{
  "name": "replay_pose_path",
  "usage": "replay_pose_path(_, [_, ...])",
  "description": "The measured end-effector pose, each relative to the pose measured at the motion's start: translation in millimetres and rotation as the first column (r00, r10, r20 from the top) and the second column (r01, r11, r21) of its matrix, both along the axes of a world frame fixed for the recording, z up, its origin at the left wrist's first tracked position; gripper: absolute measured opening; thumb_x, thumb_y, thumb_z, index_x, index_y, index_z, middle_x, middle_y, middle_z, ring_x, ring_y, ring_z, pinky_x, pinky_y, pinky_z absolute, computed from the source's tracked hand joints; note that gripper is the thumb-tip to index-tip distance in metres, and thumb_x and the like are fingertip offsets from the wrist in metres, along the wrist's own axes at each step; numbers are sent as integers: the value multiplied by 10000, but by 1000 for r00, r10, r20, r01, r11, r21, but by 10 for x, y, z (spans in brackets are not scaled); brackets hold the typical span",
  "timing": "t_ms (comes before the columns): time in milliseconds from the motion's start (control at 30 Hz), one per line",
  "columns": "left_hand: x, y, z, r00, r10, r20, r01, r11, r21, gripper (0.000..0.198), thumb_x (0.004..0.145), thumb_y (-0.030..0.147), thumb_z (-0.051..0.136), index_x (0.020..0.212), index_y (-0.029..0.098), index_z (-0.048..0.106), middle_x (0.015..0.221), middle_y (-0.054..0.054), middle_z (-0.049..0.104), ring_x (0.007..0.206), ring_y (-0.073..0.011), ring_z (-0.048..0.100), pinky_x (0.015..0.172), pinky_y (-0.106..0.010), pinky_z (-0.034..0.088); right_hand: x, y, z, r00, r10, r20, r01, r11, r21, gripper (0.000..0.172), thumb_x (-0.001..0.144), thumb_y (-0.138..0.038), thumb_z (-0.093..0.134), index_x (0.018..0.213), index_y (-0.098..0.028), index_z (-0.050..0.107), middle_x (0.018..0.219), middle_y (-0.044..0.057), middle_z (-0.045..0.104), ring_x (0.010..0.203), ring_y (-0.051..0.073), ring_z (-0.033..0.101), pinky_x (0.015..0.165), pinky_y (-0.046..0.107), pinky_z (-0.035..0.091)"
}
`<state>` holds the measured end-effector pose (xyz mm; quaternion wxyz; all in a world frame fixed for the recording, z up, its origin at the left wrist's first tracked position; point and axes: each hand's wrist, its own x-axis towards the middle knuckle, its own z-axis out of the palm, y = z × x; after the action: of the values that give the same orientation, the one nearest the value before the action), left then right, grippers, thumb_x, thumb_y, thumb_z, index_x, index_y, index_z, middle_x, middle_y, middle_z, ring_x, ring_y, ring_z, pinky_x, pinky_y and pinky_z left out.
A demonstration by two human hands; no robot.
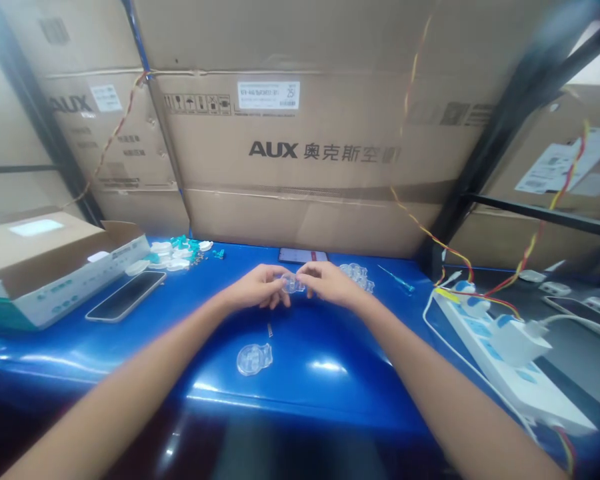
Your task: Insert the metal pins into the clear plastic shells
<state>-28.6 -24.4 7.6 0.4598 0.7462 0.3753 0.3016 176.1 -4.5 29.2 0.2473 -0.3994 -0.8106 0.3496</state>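
Glossy blue bench (330, 373), cardboard boxes (300, 200) behind. Pinching small clear plastic piece (294, 285) between fingertips of left hand (257, 288) and right hand (330, 283), mid-bench. Matching clear round shell (253, 359) lying nearer, apart from both.

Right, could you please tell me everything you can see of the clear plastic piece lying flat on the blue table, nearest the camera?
The clear plastic piece is a see-through moulded part, roundish with a squarer tab toward the right and faint ribs inside. It lies flat on the glossy blue table, touching nothing else. A thin dark item lies just beyond it, apart. Neither the left hand nor the right hand touches it; together they pinch a smaller clear part farther back.
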Motion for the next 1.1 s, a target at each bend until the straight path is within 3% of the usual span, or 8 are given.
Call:
replay_pose_path(67, [-10,4,7,1000,9,-5,-9,1000,20,414,899,419,478,1134,87,556,759,-117,703,448,-88,539,374,-156,363,-13,-15,3,999,28,-26,-29,999,-32,212,850,-308,542,954,-146,632,600,-6,619,483,102,523,485,206,390])
replay_pose_path(267, [-21,4,33,1000,15,-4,-15,998,53,411,898,436,479,1090,85,572,723,-93,687,437,-77,528,381,-153,362,-88,-45,-33,996,-42,-85,41,999,-19,171,806,-257,588,940,-151,608,594,-15,614,489,103,533,492,202,404])
replay_pose_path(600, [18,10,15,997,10,82,-6,999,-44,395,877,390,518,1149,104,528,772,-99,704,467,-101,571,374,-174,376,-117,-10,-93,982,-86,-170,86,996,-8,129,778,-204,608,891,-153,570,645,-8,618,568,120,595,511,199,433])
replay_pose_path(800, [-1,41,18,991,111,68,-108,993,-54,454,842,404,553,1175,98,514,757,-99,709,445,-98,567,378,-171,365,-59,22,-44,983,-70,-170,56,994,-89,103,804,-209,595,888,-164,556,605,-13,610,510,109,560,428,179,392])
replay_pose_path(967, [-108,135,-41,951,306,-37,-299,945,132,364,843,356,515,1106,108,560,731,-69,700,444,-92,533,412,-184,371,44,87,0,980,-179,-91,169,979,-115,65,818,-189,565,875,-157,567,573,-10,613,423,87,505,373,171,354])
replay_pose_path(1100, [-194,176,-67,878,407,-250,-309,883,353,271,820,313,496,960,129,638,643,-29,664,560,-132,595,509,-204,412,72,106,-34,974,-191,122,198,979,-49,93,836,-193,530,885,-159,602,553,-8,620,390,84,495,385,174,355])
